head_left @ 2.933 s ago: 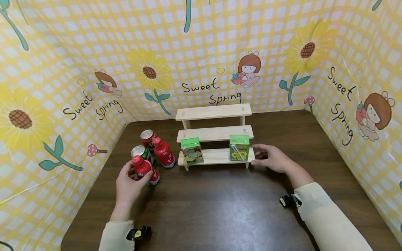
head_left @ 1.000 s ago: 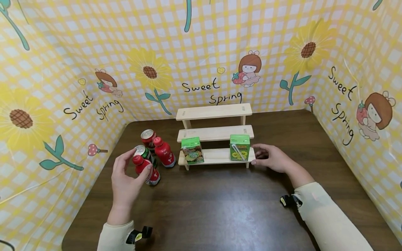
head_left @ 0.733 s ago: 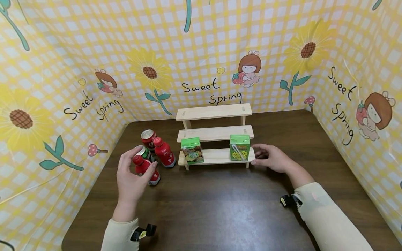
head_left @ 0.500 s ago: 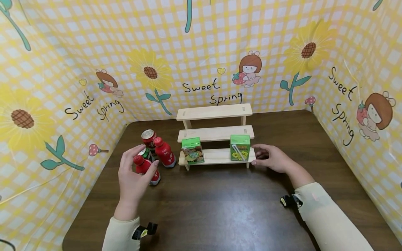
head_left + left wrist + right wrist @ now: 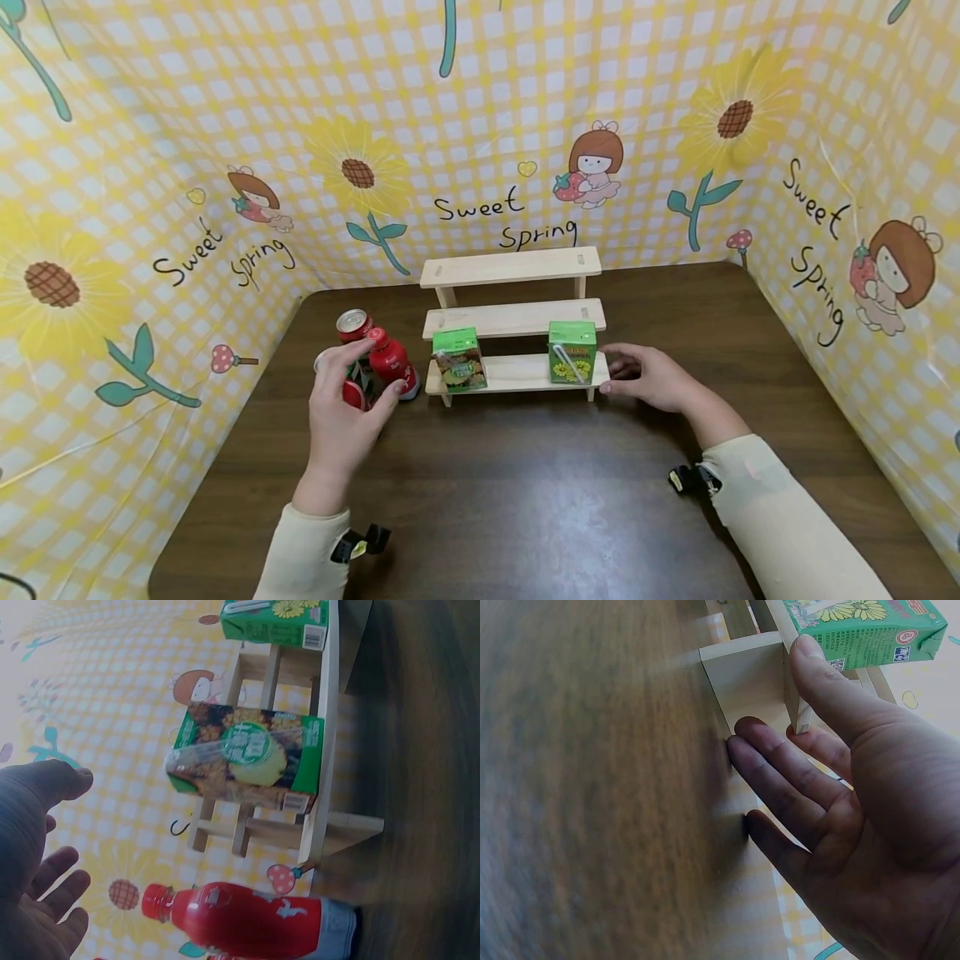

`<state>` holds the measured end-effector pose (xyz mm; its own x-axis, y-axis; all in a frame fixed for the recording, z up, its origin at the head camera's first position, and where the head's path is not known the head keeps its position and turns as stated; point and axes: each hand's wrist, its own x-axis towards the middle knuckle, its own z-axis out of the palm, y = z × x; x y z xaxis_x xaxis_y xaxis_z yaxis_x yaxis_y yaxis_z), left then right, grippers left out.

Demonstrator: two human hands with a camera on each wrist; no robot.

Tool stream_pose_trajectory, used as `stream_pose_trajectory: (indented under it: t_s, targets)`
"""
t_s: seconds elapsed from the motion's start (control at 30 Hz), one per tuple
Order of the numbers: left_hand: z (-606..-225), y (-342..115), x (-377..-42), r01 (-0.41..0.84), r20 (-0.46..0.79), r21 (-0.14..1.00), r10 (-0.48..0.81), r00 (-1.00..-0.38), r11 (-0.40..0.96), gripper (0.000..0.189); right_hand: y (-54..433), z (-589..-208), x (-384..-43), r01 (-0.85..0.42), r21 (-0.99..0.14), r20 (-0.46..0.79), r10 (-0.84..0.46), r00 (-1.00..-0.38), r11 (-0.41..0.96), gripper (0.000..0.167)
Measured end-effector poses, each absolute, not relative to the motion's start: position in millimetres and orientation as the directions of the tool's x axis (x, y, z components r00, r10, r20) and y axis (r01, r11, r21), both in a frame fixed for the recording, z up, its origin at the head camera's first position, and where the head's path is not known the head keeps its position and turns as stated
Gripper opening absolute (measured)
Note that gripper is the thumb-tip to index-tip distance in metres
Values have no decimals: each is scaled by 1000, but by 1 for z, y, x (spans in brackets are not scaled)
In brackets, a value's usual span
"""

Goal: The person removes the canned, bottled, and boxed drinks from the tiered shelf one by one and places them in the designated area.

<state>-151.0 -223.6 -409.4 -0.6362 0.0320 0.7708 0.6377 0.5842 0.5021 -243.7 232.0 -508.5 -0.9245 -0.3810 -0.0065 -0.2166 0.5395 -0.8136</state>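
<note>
My left hand (image 5: 341, 433) hovers at the cluster of drinks, thumb and fingers spread, its fingertips nearest the rear red bottle (image 5: 392, 364). Behind the hand, the front red bottle (image 5: 353, 395) and a green can (image 5: 362, 375) are mostly hidden. In the left wrist view, the hand (image 5: 37, 862) is apart from the red bottle standing there. My right hand (image 5: 648, 377) holds the right end of the lowest step of a wooden three-step stand (image 5: 517, 379); the right wrist view shows thumb and index finger at the board's end.
On the lowest step stand two green drink cartons, one brown-printed (image 5: 460, 362) at left and one with yellow flowers (image 5: 572, 358) at right. A red can (image 5: 353, 325) stands behind the bottles. Patterned cloth (image 5: 480, 125) walls surround the brown table (image 5: 525, 492).
My left hand held the front red bottle at first, let it go, then moved right and away from me toward the rear bottle. The right hand and the stand stay where they were.
</note>
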Motion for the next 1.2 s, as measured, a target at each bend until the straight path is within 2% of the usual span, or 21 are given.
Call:
stream_pose_trajectory:
  t_s: [0.2, 0.43, 0.67, 1.2]
  targets:
    - [-428, -225, -166, 623, 735, 529, 56, -676, 577, 68, 232, -509, -245, -218, -817, -3, -382, -924, 534, 72]
    - [-433, -215, -173, 595, 671, 614, 55, -739, 518, 72, 233, -508, -243, -218, -816, -5, -384, -923, 536, 73]
    - [-437, -208, -182, 538, 600, 664, 59, -797, 519, 75, 231, -510, -243, -215, -820, -7, -386, -923, 530, 71]
    - [-443, -189, -205, 473, 484, 710, 126, -866, 522, 76, 232, -511, -244, -232, -817, 7, -393, -920, 528, 69]
